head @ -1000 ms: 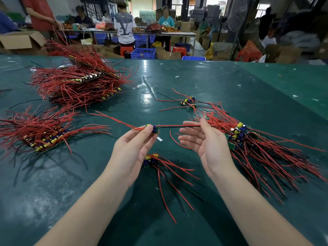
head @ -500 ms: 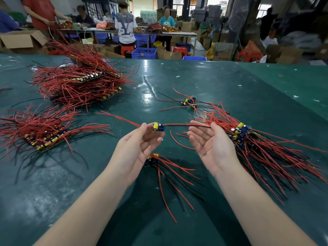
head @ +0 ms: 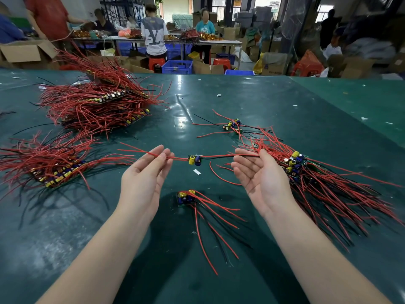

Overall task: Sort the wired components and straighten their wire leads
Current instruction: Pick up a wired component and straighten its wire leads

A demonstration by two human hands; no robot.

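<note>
The green table [head: 252,102] is carrying every item observed. The largest heap of red-wired boards [head: 98,104] is lying well beyond the left hand's fingertips, toward the far left. A second stack of boards [head: 52,165] is sitting to the left of those fingertips. A loose pile of wired components [head: 324,185] is spreading to the right of the right hand, its near wires running just beside that hand's fingers. A small bundle [head: 186,197] is resting on the table between the two wrists, leads trailing toward the viewer. A few stray components [head: 232,126] are lying beyond the right fingertips.

The left hand [head: 144,181] is pinching red leads between thumb and fingertips, palm turned inward. The right hand [head: 260,178] is pinching the opposite leads between thumb and forefinger, the other fingers lying loosely apart. The held component [head: 194,160] is hanging between the two sets of fingertips, above the table, its wire leads [head: 221,156] stretching level to either side.
</note>
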